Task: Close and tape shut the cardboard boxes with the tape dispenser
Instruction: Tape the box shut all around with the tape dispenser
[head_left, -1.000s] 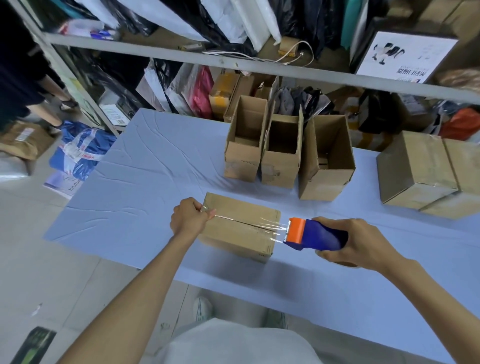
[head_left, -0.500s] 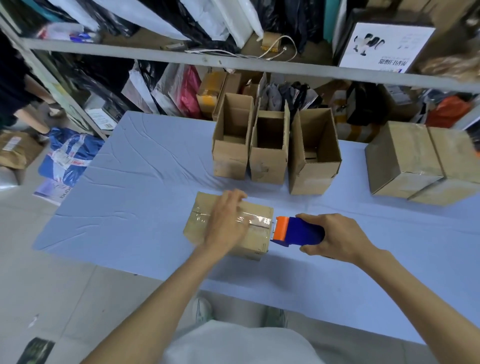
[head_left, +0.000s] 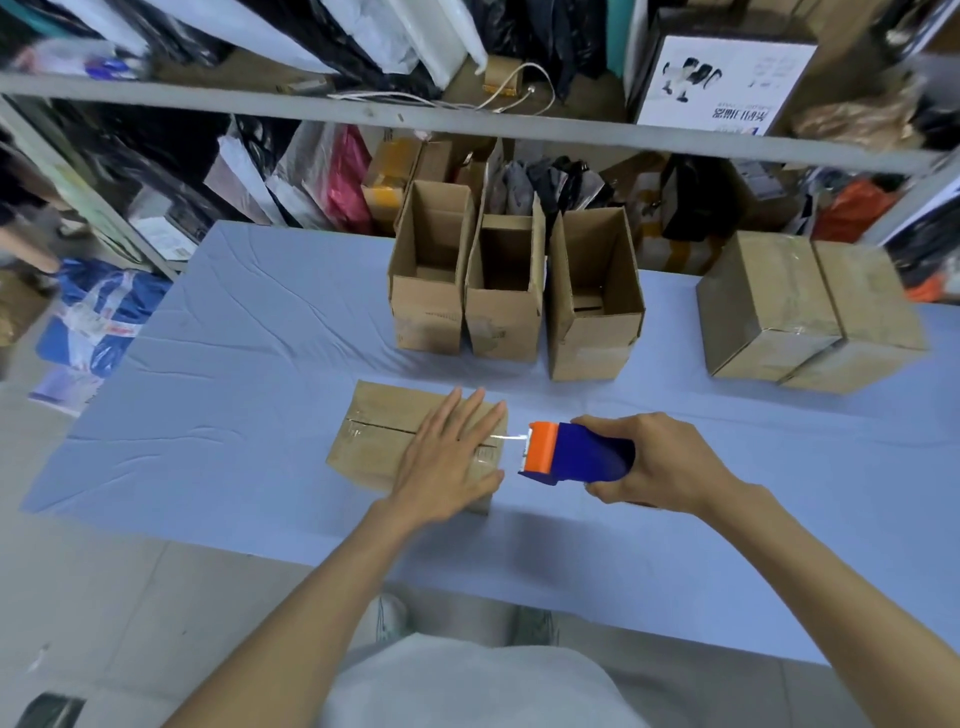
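Note:
A small closed cardboard box (head_left: 376, 434) lies near the front of the blue table, with clear tape along its top seam. My left hand (head_left: 449, 457) presses flat on the box's right half, fingers spread. My right hand (head_left: 652, 457) grips a blue tape dispenser (head_left: 576, 453) with an orange head, just off the box's right end. A short strip of tape runs from the dispenser head to the box edge. Three open boxes (head_left: 506, 291) stand upright behind, in a row.
Two closed boxes (head_left: 810, 312) sit together at the right of the blue table (head_left: 234, 389). Grey metal shelving (head_left: 363, 117) packed with bags and parcels rises behind the table. Bags lie on the floor at the left.
My left hand let go of the tape's end at the box's left edge and slid right, flat across the top. The dispenser came in to the box's right end.

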